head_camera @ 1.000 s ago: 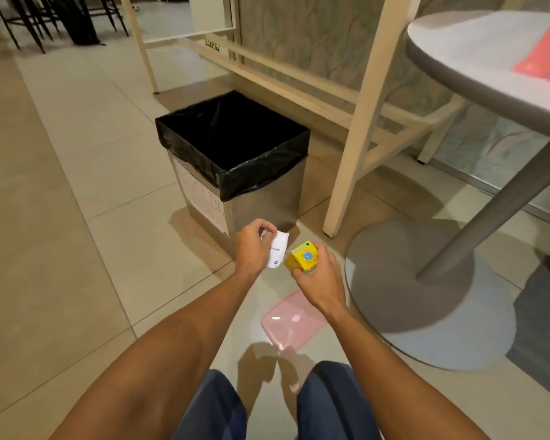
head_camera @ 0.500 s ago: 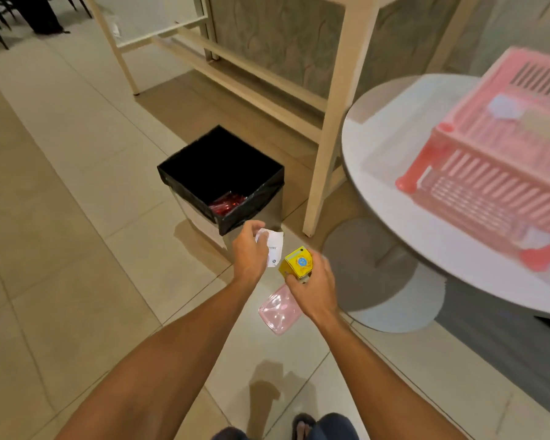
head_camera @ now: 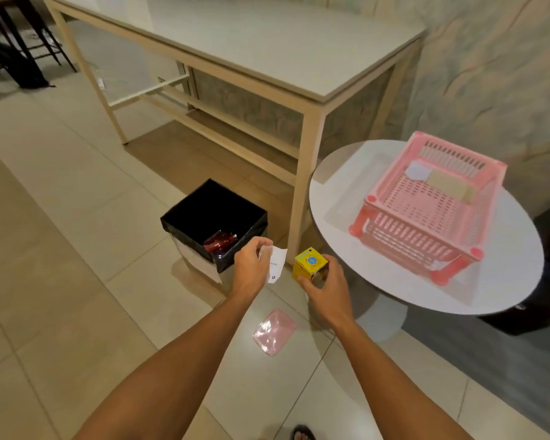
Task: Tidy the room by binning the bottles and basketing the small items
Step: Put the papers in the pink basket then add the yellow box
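Right hand [head_camera: 323, 282] closed around a yellow box [head_camera: 310, 263]; left hand [head_camera: 251, 269] pinched a white paper slip [head_camera: 275, 265]. The pink basket [head_camera: 426, 204] sat on the round tabletop [head_camera: 340, 198], up and rightward, nearer the right hand. A bin [head_camera: 213, 223] stood leftward.

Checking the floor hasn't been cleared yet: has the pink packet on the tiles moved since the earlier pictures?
No. The pink packet lies on the same tiles, just short of the bin and beside the round table's base; only the camera rose.
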`<state>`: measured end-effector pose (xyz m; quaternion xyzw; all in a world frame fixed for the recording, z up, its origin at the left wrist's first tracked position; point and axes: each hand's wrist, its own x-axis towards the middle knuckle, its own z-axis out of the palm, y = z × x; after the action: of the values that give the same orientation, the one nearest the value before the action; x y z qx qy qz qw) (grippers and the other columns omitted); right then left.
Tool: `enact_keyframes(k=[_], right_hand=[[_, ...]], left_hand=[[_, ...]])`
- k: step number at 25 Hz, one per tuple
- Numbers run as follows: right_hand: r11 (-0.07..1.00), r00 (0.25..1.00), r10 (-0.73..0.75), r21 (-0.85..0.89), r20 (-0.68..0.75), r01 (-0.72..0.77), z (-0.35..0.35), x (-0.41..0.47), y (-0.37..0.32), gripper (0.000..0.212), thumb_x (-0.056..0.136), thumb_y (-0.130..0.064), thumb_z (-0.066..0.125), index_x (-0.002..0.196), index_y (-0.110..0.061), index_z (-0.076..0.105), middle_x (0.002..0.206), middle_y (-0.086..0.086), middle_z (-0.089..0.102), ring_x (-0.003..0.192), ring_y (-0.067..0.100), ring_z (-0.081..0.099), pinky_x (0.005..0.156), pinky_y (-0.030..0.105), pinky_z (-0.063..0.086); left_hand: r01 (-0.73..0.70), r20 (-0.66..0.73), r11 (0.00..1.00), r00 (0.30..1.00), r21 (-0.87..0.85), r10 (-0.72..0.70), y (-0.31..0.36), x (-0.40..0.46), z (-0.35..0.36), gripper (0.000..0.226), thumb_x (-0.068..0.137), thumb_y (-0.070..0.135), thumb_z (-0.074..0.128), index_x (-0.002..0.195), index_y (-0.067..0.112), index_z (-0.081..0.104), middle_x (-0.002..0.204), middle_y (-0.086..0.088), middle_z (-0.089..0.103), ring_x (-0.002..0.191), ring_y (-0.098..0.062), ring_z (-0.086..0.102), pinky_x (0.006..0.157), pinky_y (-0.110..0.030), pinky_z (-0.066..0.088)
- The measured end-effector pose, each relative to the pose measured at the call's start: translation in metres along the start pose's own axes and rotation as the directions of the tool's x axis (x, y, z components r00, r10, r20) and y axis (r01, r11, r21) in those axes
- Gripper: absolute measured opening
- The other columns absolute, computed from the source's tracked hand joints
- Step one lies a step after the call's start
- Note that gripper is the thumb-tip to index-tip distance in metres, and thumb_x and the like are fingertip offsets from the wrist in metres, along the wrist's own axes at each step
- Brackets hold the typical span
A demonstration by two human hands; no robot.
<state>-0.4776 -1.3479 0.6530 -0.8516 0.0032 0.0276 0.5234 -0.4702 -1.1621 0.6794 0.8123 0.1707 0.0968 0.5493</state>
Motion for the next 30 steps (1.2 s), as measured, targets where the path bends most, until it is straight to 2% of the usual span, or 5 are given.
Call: enact_keyframes(k=[6, 13, 19, 24, 30], right_hand=[[0.992, 0.991, -0.015, 0.124, -0.131, 0.031, -0.043, -0.007, -0.037, 0.053, 0.082, -0.036, 0.082, 0.125, -0.034, 0.051, 0.119, -0.01, 0.062, 0.105, -0.003, 0.059, 0.081, 0.018, 0.047], [0.98, 0.97, -0.043, 0.177, -0.24, 0.087, -0.115, 0.032, -0.038, 0.048, 0.079, -0.045, 0.08, 0.118, -0.043, 0.052, 0.113, -0.018, 0.063, 0.097, -0.01, 0.058, 0.076, 0.018, 0.047], [0.981, 0.952, -0.043, 0.168, -0.303, 0.097, -0.188, 0.076, -0.019, 0.054, 0.08, -0.05, 0.08, 0.114, -0.062, 0.04, 0.115, -0.026, 0.059, 0.102, -0.003, 0.061, 0.075, 0.014, 0.05], [0.982, 0.927, -0.004, 0.175, -0.375, 0.075, -0.25, 0.11, -0.003, 0.066, 0.084, -0.041, 0.079, 0.113, -0.072, 0.029, 0.112, -0.024, 0.06, 0.1, -0.005, 0.062, 0.076, 0.016, 0.05], [0.991, 0.918, 0.051, 0.13, -0.393, 0.001, -0.289, 0.145, 0.02, 0.064, 0.082, -0.045, 0.08, 0.128, -0.047, 0.036, 0.117, -0.014, 0.063, 0.104, -0.001, 0.059, 0.076, 0.015, 0.047]], left_hand=[[-0.068, 0.099, 0.995, 0.992, -0.078, 0.076, 0.061, 0.005, 0.008, 0.021, 0.094, 0.01, 0.057, 0.102, 0.017, 0.076, 0.104, 0.0, 0.07, 0.091, -0.012, 0.066, 0.07, -0.027, 0.057], [-0.087, 0.141, 0.981, 0.984, -0.172, 0.112, 0.121, 0.028, 0.091, 0.023, 0.096, 0.008, 0.057, 0.106, 0.015, 0.076, 0.108, 0.006, 0.073, 0.104, -0.01, 0.066, 0.091, -0.025, 0.053], [-0.13, 0.164, 0.978, 0.974, -0.163, 0.157, 0.175, 0.05, 0.176, 0.027, 0.1, 0.009, 0.052, 0.11, 0.019, 0.075, 0.117, 0.008, 0.07, 0.105, -0.014, 0.064, 0.091, -0.03, 0.055], [-0.157, 0.201, 0.97, 0.96, -0.186, 0.194, 0.21, 0.069, 0.242, 0.025, 0.099, 0.008, 0.056, 0.101, 0.018, 0.078, 0.111, 0.006, 0.071, 0.101, -0.012, 0.065, 0.079, -0.017, 0.049], [-0.141, 0.319, 0.982, 0.931, -0.125, 0.175, 0.22, 0.099, 0.306, 0.024, 0.098, 0.003, 0.055, 0.107, 0.011, 0.076, 0.117, -0.006, 0.07, 0.108, -0.024, 0.064, 0.096, -0.039, 0.054]])
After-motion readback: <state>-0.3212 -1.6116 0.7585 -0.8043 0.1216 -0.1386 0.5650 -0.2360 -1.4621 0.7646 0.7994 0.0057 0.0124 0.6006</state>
